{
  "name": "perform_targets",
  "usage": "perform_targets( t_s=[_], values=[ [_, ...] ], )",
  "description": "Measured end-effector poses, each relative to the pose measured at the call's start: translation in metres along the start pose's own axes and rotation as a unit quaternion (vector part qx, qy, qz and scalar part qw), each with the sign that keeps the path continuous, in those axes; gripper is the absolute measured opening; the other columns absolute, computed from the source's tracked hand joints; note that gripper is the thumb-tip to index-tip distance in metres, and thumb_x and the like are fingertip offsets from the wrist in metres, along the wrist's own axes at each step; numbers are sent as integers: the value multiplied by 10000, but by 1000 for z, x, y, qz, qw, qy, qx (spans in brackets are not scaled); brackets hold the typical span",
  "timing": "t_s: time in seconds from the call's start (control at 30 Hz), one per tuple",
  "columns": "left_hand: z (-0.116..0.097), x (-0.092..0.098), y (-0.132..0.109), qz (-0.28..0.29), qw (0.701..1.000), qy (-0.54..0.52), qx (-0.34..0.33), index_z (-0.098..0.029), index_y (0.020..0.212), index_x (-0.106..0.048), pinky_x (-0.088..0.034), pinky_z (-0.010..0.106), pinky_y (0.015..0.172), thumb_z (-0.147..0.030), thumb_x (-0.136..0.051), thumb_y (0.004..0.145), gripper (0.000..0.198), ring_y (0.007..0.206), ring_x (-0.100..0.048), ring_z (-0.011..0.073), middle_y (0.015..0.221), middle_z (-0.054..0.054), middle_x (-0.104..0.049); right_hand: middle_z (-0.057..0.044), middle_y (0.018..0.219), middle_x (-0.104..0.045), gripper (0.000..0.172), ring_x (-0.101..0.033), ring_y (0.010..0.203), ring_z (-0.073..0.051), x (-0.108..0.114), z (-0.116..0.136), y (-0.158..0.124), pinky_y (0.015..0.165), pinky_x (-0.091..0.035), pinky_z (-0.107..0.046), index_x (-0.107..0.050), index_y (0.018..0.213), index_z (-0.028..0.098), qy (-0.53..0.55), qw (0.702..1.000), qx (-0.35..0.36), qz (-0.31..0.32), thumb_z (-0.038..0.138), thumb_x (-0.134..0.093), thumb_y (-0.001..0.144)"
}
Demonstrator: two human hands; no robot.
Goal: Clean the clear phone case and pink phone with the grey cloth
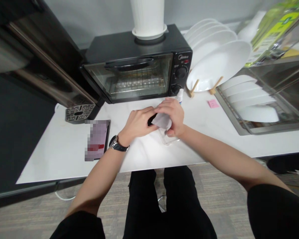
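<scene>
Your left hand (138, 123) is clenched around a small black object (151, 119), and only its end shows, poking rightward from your fingers toward your other hand. Your right hand (171, 116) grasps a crumpled white tissue (161, 121) and holds it against that end, so the two hands almost meet above the counter. Your left hand is the nearer to the black object, your right to the tissue. The black object's long axis is mostly hidden: what shows seems to run roughly left to right, but you cannot tell its full length or shape. Directly under your right hand, a thin, transparent plastic piece (168, 138) lies flat on the smooth white marble-look counter (52, 156), and its straight edges and corner show below your palm. Just beyond your right hand stands a small white bottle (180, 95) with a blue label, in front of a black toaster oven (137, 76). Left of your steel wristwatch (117, 144) lies a pixelated phone (97, 139).
</scene>
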State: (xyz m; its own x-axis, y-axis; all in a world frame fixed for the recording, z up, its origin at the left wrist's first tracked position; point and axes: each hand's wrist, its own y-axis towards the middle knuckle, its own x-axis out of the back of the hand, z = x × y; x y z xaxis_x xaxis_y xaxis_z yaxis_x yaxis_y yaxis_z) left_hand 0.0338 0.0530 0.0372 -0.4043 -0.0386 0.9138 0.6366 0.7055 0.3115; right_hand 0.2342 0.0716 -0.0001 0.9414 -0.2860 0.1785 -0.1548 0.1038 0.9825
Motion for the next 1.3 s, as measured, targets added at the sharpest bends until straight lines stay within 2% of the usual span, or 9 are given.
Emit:
perform_targets(
  t_s=[0.1,0.23,0.33,0.57,0.7,0.87,1.03,1.17,1.3],
  values=[
    [1,-1,-1,11,1000,-3,-12,-212,1271,-739,-570,374,801,-508,-659,964,434,1034,-773,310,1174,80,-813,-69,1020,-753,801,-738,869,-273,-1,-1,-3,864,-621,-497,-706,1310,274,-11,1000,26,12,896,-285,1030],
    [0,-1,-1,10,1000,-21,-19,-251,1369,-704,-567,361,798,-580,-601,994,510,1017,-779,286,1180,66,-810,-70,941,-716,826,-718,822,-280,-4,-3,-7,751,-608,-492,-708,1154,260,-23,997,-61,-28,900,-203,1022],
    [0,-3,-1,2,1000,-24,-5,-251,1269,-753,-560,383,756,-517,-556,1008,422,973,-781,296,1096,74,-814,-54,980,-728,821,-716,842,-279,-4,0,-5,819,-605,-499,-713,1208,291,-25,1000,-5,-4,919,-222,1013],
    [1,-4,-1,-4,999,-30,-22,-247,1306,-741,-521,362,719,-544,-581,979,469,920,-769,267,1057,63,-810,-42,974,-701,555,-689,834,-268,-4,1,2,771,-565,-464,-671,1237,289,37,997,-24,-70,740,-384,1088],
    [1,-6,-1,-4,1000,-1,-16,-239,1111,-789,-491,376,674,-446,-580,966,328,886,-769,275,1003,65,-811,-40,983,-727,613,-700,849,-266,-4,8,2,823,-576,-473,-697,1215,289,14,999,35,2,769,-338,1091],
    [0,-7,-3,-3,999,-13,-33,-216,1324,-747,-500,377,709,-551,-584,968,515,954,-780,279,1106,83,-822,-49,860,-679,640,-664,743,-242,-3,4,-1,698,-548,-444,-670,1022,261,-6,997,-54,-57,732,-246,1111],
    [-3,-6,-3,3,1000,-4,-9,-224,1146,-788,-497,382,711,-504,-604,954,386,939,-778,289,1070,86,-823,-52,835,-678,841,-664,753,-258,-4,0,-9,733,-551,-489,-702,924,264,-32,999,10,32,903,-167,1033],
    [-3,-6,-4,-11,999,-27,-33,-228,1262,-756,-497,376,700,-563,-574,978,475,878,-765,261,1051,72,-809,-51,768,-616,879,-610,668,-250,-5,-6,-11,639,-517,-481,-645,862,265,-53,994,-95,9,891,-51,1029],
    [-6,-4,-3,-21,999,-38,-22,-226,1263,-754,-531,376,742,-539,-604,954,465,950,-782,281,1120,82,-820,-28,787,-619,704,-611,691,-240,-4,-2,-6,634,-497,-448,-638,878,276,-43,998,20,-33,820,-243,1085]
  ],
)
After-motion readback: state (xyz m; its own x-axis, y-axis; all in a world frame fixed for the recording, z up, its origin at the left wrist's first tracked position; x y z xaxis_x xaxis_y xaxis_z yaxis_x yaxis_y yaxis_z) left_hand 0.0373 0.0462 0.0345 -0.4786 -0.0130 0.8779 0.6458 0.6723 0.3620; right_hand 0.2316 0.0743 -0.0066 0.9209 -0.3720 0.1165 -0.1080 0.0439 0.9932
